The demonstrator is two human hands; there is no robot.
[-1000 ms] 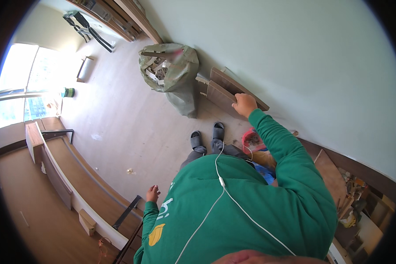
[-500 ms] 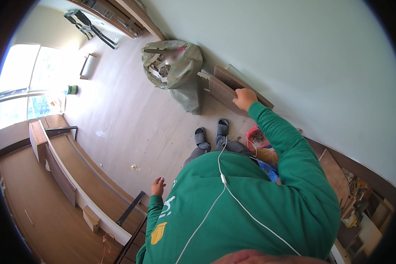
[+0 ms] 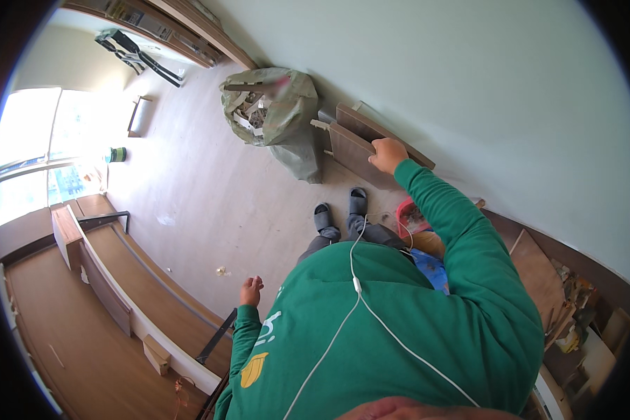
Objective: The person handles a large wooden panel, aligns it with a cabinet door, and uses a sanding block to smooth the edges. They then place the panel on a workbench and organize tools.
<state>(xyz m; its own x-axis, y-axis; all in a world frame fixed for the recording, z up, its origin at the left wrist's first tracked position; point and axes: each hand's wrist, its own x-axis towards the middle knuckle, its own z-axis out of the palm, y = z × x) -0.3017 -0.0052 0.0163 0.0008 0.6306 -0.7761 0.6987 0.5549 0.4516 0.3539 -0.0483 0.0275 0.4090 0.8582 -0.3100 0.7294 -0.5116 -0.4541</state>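
My right hand (image 3: 388, 155) is closed over the upper edge of a brown wooden board (image 3: 351, 152), which stands on edge near the wall. Behind it, a second brown panel (image 3: 381, 129) leans against the wall, with a gap between the two. My left hand (image 3: 251, 290) hangs low at my side, its fingers loosely apart with nothing visible in them. Beyond the boards stands a large greenish sack (image 3: 294, 143) filled with scraps and broken pieces.
Close to my legs lie a red container (image 3: 411, 215) and a blue bag (image 3: 430, 269). Wood offcuts (image 3: 563, 315) are heaped at the right. A long brown furniture frame (image 3: 129, 315) lies at the left. Black metal legs (image 3: 136, 56) stand at the far left.
The view has shifted slightly, so the furniture on the left sits a little lower and further right. My right hand keeps its hold on the board.
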